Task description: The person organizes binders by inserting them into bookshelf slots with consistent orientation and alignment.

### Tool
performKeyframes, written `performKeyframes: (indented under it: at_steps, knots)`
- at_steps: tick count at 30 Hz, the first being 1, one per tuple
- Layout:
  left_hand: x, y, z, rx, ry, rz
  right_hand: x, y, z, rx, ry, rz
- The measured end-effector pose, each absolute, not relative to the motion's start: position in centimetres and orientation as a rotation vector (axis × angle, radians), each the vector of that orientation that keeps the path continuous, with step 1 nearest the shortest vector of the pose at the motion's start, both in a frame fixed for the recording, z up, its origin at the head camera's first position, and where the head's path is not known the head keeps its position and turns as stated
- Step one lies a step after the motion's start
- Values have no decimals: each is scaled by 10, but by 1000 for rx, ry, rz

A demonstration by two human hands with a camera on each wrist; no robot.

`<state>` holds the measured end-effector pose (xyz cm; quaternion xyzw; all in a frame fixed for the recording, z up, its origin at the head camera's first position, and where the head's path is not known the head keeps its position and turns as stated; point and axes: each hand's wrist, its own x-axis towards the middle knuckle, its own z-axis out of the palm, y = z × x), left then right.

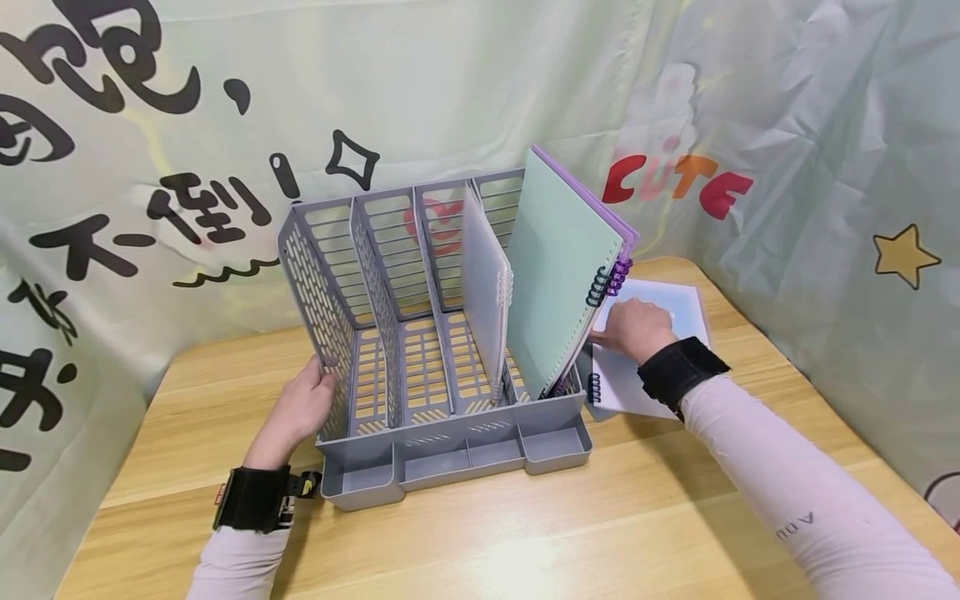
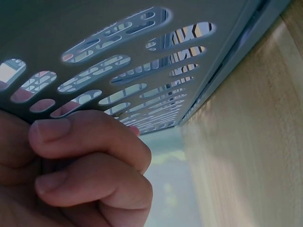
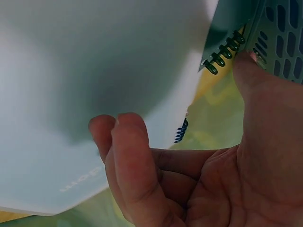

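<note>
A grey desk file organizer (image 1: 457, 437) with upright dividers stands on the table. My left hand (image 1: 303, 400) grips the front edge of its perforated left wall, fingers curled in the left wrist view. A pale spiral notebook (image 1: 483, 292) stands in the organizer. In the rightmost compartment a mint-green notebook (image 1: 558, 267) and a purple notebook (image 1: 588, 196) lean together. My right hand (image 1: 633, 329) is over a light-blue and white spiral notebook (image 1: 633, 387) lying right of the organizer. Its fingers are loosely bent above the cover (image 3: 47, 94), with the thumb stretched toward the organizer's right wall (image 3: 284, 42).
Another dark-coiled notebook (image 1: 603, 412) lies partly under the light-blue one on the wooden table (image 1: 480, 542). Small open trays (image 1: 558, 446) run along the organizer's front. Printed cloth (image 1: 450, 83) hangs behind the table and down both sides.
</note>
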<state>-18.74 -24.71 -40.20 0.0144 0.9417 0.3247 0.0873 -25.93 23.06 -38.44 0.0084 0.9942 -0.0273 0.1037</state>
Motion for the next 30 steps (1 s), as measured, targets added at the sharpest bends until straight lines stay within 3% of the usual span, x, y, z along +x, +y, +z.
performKeyframes:
  at_steps: [30]
  knots:
    - [-188,-247,-403,40,2801,967,-262,231,-400,-30,3040,-101]
